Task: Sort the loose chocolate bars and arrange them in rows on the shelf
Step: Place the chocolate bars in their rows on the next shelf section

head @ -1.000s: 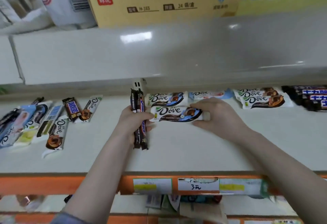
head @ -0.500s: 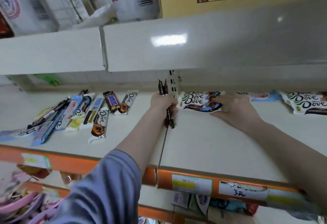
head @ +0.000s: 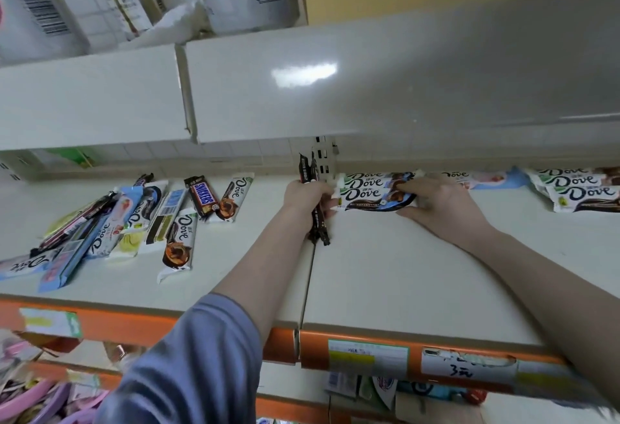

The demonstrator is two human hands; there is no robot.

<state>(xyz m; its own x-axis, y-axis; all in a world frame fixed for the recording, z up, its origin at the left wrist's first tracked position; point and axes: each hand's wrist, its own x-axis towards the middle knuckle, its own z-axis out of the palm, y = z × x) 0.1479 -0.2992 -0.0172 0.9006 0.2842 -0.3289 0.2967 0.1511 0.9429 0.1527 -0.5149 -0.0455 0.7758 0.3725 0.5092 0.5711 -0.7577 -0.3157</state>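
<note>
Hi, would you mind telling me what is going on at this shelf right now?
A person is sorting chocolate bars on a shop shelf. The left hand grips a couple of dark bars upright, while the right hand rests on a small stack of Dove bars at the back. A loose, unsorted heap of mixed bars lies further left.

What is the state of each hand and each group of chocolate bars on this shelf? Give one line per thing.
left hand: grips dark bars upright
right hand: fingers rest on the Dove stack
Dove stack: bars overlapped, at the back of the shelf
loose pile: unsorted, overlapping, bars askew
Snickers bar: lying flat, label up
</note>
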